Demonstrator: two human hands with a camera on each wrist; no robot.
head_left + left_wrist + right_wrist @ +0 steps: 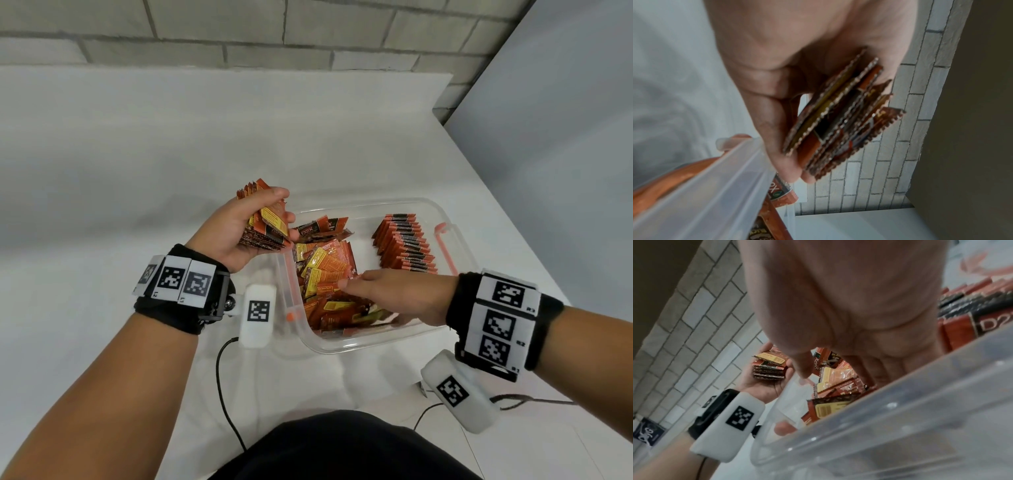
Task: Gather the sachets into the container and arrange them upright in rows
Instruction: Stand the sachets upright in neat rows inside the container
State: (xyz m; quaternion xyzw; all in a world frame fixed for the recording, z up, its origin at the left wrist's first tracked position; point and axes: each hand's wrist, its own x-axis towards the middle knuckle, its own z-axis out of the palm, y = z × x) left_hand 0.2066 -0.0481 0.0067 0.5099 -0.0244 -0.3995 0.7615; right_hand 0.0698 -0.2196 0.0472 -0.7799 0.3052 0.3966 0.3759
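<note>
On the white table [137,171] near its right edge sits the clear container [455,219]: a tidy upright row of sachets [406,245] along its right side, a loose pile [329,274] at left. The left hand [236,236] grips a sachet stack [265,228] over the container's far left corner; the right hand [394,294], fingers extended, reaches into the pile.

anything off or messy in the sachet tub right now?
Yes. Only the far-right row of red-orange sachets stands ordered in the clear plastic container; the loose sachet pile lies jumbled, flat and crossed. The left hand grips an uneven stack of sachets; the right hand reaches into the pile.
</note>
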